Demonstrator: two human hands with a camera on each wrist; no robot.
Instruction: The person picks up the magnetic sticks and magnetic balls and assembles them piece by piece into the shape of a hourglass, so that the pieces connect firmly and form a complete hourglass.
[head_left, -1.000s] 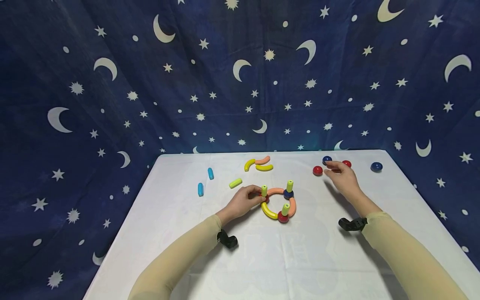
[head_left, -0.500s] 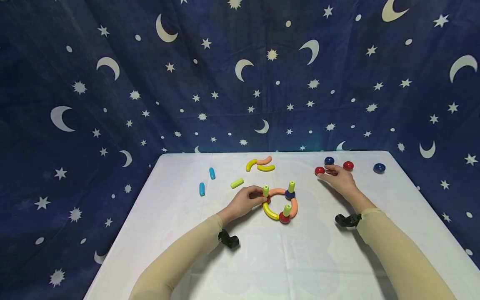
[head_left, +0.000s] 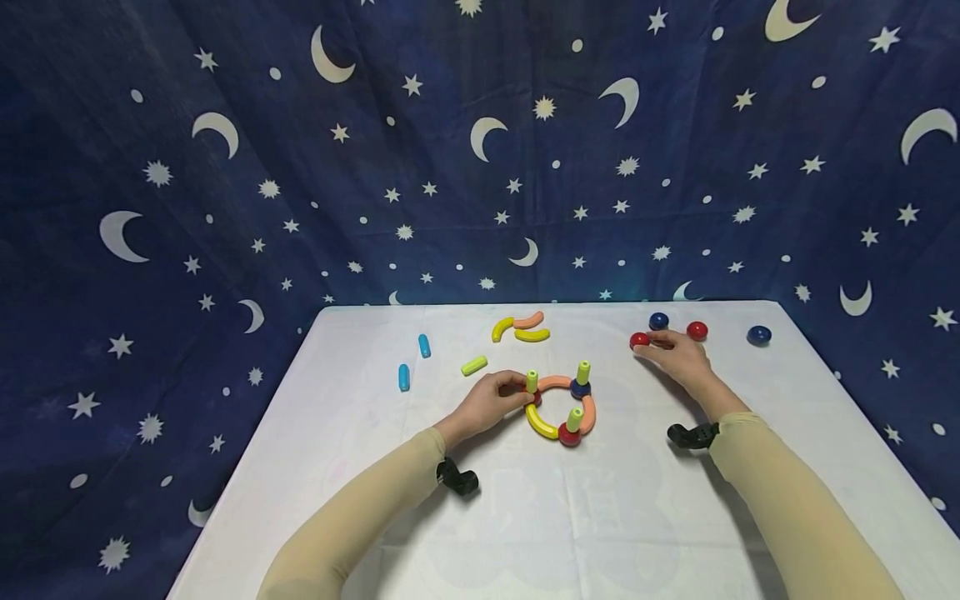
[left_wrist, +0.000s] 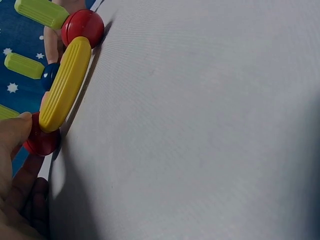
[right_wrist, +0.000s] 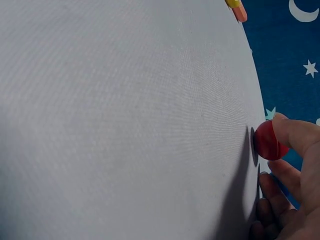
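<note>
Rods of glossy blue plastic [head_left: 403,377], two in all, lie apart near the left edge of the white-cloth-covered table [head_left: 645,517], towards its far-left corner. To their right lies a loose light-green ribbed plastic rod [head_left: 474,365]. Next comes the left hand [head_left: 487,407], thumb and fingers clamped on a glossy red plastic ball [head_left: 534,399], which bears an upright green peg [head_left: 532,381]. Beyond, near the middle of the far edge, two loose yellow curved plastic pieces [head_left: 532,335] lie beside a loose pink one [head_left: 528,320].

The gripped ball is the left joint of a ring: a yellow arc [head_left: 542,423] runs to a near red ball [head_left: 569,435], and two pink arcs [head_left: 588,415] flank a navy-blue ball [head_left: 581,389]; both balls carry green pegs [head_left: 583,372].

Well apart, towards the far-right corner, the right hand [head_left: 678,357] pinches a loose red ball [right_wrist: 267,142] at the cloth. Just beyond sits a loose navy ball [head_left: 658,321]; further right are another red ball [head_left: 697,331] and, nearest the right edge, another navy ball [head_left: 759,336].
</note>
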